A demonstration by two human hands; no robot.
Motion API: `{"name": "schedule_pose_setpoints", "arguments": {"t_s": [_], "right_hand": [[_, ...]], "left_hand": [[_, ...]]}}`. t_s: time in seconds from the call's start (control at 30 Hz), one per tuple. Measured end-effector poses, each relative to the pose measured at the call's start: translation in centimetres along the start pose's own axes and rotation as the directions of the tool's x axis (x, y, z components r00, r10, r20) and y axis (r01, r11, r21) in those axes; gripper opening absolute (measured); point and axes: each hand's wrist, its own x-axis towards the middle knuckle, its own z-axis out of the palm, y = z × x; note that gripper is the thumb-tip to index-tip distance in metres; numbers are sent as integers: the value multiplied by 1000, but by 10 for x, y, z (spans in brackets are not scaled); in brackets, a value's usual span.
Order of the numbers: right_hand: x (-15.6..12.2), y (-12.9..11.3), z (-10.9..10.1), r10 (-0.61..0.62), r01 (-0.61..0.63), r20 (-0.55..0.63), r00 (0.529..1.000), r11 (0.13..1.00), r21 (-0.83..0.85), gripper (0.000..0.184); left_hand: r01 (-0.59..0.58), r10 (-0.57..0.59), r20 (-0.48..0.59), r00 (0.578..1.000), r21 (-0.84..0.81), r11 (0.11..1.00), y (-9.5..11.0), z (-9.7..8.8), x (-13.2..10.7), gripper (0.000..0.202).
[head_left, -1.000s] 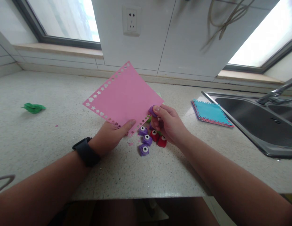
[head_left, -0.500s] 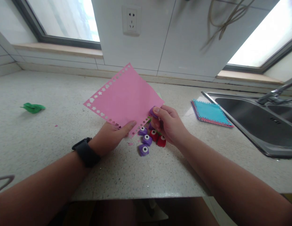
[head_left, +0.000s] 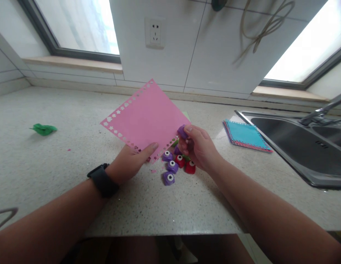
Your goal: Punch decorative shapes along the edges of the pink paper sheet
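My left hand [head_left: 134,159] grips a sheet of pink paper [head_left: 148,117] near its lower corner, thumb on top and fingers hidden beneath. Rows of small punched shapes, stars and hearts among them, run along three of its edges. In my right hand [head_left: 199,146] is a purple craft punch [head_left: 182,131], pinched under the thumb at the sheet's right corner. Below the paper lie several more punches: a purple punch [head_left: 169,178] with a star on its white button stands nearest, and a red punch [head_left: 190,167] sits by my right hand. Some are partly covered.
A stack of coloured paper with a blue sheet [head_left: 245,134] on top lies at the right, beside the steel sink [head_left: 282,146]. A crumpled green thing [head_left: 43,129] rests at the left. Pink scraps [head_left: 154,171] dot the counter [head_left: 77,110]. A wall socket [head_left: 155,32] is behind.
The whole view has shifted slightly downward in the picture. The purple punch has slid a little outward from the paper's right corner; both hands keep their hold.
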Motion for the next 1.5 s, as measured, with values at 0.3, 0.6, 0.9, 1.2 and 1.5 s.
{"name": "schedule_pose_setpoints", "arguments": {"t_s": [0.3,0.6,0.9,1.2,1.5], "right_hand": [[6,-6,-23,-90,86,-80,993,995,-49,31],[4,-31,-56,-82,86,38,996,722,-687,32],[5,-45,-70,11,147,153,988,217,-965,35],[3,-54,-74,96,325,330,939,62,-944,34],[3,-54,-76,220,447,454,863,85,-891,39]], "left_hand": [[127,-106,144,984,-143,982,-7,-3,4,41],[209,-164,167,972,-310,927,-2,-5,8,27],[198,-124,208,970,-388,900,-15,-7,11,27],[185,-116,206,972,-354,917,-6,-8,10,29],[202,-141,192,971,-351,914,-19,-5,12,33]]}}
